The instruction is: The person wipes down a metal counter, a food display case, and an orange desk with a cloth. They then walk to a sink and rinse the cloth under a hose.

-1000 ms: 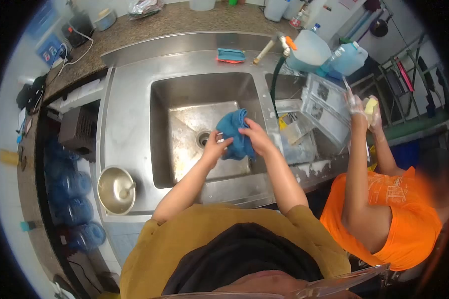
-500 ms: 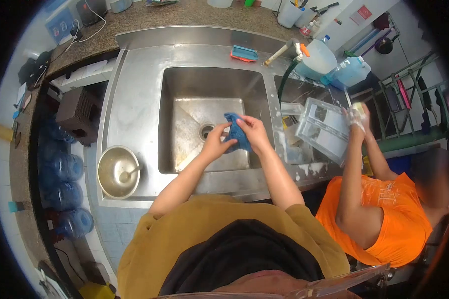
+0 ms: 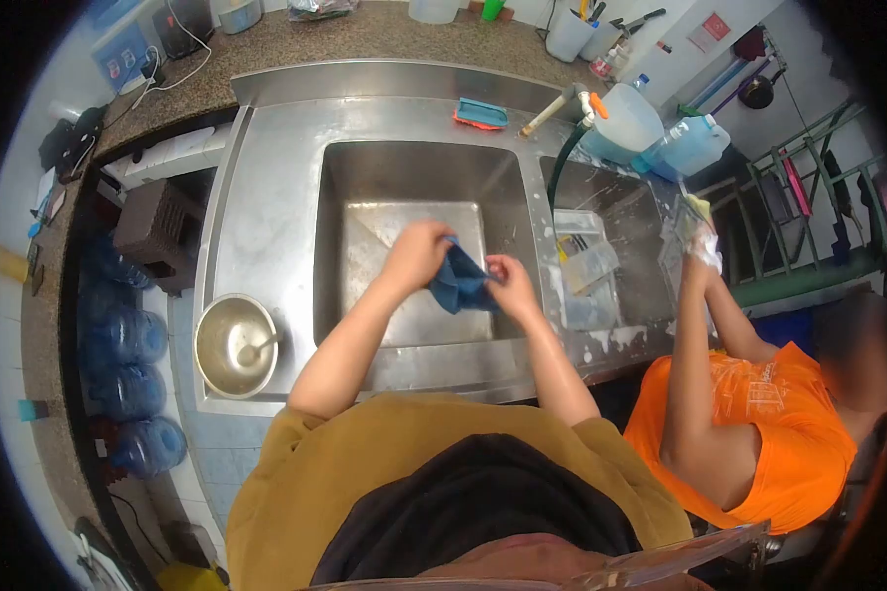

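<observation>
While both hands grip the blue cloth [image 3: 460, 284] above the steel sink [image 3: 365, 187], the left hand [image 3: 419, 254] pinches one end and the right hand [image 3: 508, 281] the other

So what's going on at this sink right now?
A person in a mustard top holds a wet blue cloth over the big steel sink, the left hand and the right hand each gripping an end of it as if wringing it. Beside them a co-worker in an orange shirt has soapy hands raised over the smaller basin. A metal bowl with a spoon sits on the drainboard at the left.
</observation>
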### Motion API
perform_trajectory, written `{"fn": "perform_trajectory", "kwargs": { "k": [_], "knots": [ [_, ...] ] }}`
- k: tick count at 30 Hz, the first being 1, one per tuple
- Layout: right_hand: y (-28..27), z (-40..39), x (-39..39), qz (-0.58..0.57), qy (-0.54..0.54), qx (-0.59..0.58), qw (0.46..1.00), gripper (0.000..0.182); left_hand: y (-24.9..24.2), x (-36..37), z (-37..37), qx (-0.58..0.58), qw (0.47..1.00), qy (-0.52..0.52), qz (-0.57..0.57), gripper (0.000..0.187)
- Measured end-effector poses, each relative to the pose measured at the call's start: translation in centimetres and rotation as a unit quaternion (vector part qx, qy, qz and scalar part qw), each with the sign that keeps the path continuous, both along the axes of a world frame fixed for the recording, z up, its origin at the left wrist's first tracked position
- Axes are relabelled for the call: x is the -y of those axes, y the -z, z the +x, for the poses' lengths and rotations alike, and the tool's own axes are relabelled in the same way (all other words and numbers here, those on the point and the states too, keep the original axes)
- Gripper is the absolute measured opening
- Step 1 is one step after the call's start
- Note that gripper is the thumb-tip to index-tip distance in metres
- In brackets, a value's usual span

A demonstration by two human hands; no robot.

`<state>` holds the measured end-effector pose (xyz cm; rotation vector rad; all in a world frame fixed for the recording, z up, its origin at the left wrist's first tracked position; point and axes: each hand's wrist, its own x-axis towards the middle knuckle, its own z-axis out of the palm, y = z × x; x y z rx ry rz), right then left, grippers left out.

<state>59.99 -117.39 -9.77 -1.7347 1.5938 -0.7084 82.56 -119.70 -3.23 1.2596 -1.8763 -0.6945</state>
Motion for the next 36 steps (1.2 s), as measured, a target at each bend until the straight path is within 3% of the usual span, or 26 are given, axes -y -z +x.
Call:
{"fn": "perform_trajectory", "kwargs": {
  "k": [3, 4, 7, 8, 10, 11, 12, 13, 15, 16, 19, 20, 23, 24, 28, 31, 36],
  "knots": [
    [-1.0, 1.8, -1.3, -0.098, -0.069, -0.065, 0.991, 0.077, -1.4, 0.1, -2.2, 0.069, 0.996, 0.058, -0.030, 0.012],
    [-1.2, 2.5, -1.4, -0.053, -0.098, 0.003, 0.994, 0.088, -1.4, 0.1, -2.7, 0.099, 0.993, 0.064, 0.005, 0.013],
    [-2.4, 4.8, -1.1, -0.071, -0.107, 0.057, 0.990, 0.091, -2.2, -0.5, -3.2, 0.143, 0.989, 0.037, 0.022, 0.015],
    [-1.3, 5.4, -0.6, -0.087, -0.074, 0.141, 0.983, 0.088, -2.5, -0.7, -3.2, 0.169, 0.986, 0.009, -0.006, 0.016],
    [-1.6, 6.5, 0.4, -0.138, -0.037, 0.134, 0.981, 0.087, -3.0, -1.2, -2.8, 0.219, 0.973, -0.046, -0.061, 0.016],
    [-1.8, 7.0, 0.7, -0.162, -0.018, 0.130, 0.978, 0.087, -3.3, -1.2, -2.8, 0.220, 0.972, -0.060, -0.049, 0.016],
    [-3.0, 7.7, 0.7, -0.183, -0.012, 0.041, 0.982, 0.086, -3.5, -1.0, -2.7, 0.221, 0.972, -0.076, -0.036, 0.016],
    [-3.4, 8.4, 1.1, -0.195, 0.000, 0.061, 0.979, 0.084, -3.7, -0.9, -2.6, 0.222, 0.970, -0.091, -0.024, 0.016],
    [-3.7, 10.1, 1.6, -0.217, 0.025, 0.100, 0.971, 0.080, -3.6, -0.6, -2.2, 0.187, 0.975, -0.100, -0.071, 0.016],
    [-4.3, 10.9, 1.4, -0.193, 0.030, 0.184, 0.963, 0.066, -3.7, -0.6, -2.0, 0.169, 0.976, -0.104, -0.093, 0.016],
    [-4.2, 12.5, 1.6, -0.210, 0.043, 0.244, 0.946, 0.053, -4.6, -0.5, -1.5, 0.122, 0.981, -0.087, -0.124, 0.015],
    [-3.3, 12.7, 1.8, -0.215, 0.064, 0.205, 0.953, 0.035, -3.8, -0.3, -1.4, 0.087, 0.981, -0.077, -0.157, 0.012],
    [-1.2, 12.7, 0.8, -0.213, 0.018, 0.234, 0.949, 0.020, -5.4, -1.6, -1.9, -0.049, 0.996, -0.034, 0.063, 0.018],
    [-0.5, 12.7, 1.2, -0.288, 0.005, 0.263, 0.921, 0.017, -5.3, -1.7, -1.8, -0.124, 0.984, -0.016, 0.128, 0.015],
    [1.4, 12.0, 1.7, -0.297, -0.017, 0.222, 0.929, 0.022, -2.8, -1.3, -1.2, -0.393, 0.886, -0.029, 0.246, 0.018],
    [2.7, 12.3, 2.1, -0.304, -0.038, 0.193, 0.932, 0.021, -3.6, -1.7, -0.6, -0.478, 0.840, -0.045, 0.254, 0.018],
    [3.7, 12.6, 2.0, -0.238, -0.073, 0.198, 0.948, 0.023, -5.2, -2.2, 0.8, -0.499, 0.833, -0.057, 0.232, 0.017]
  ]
}}
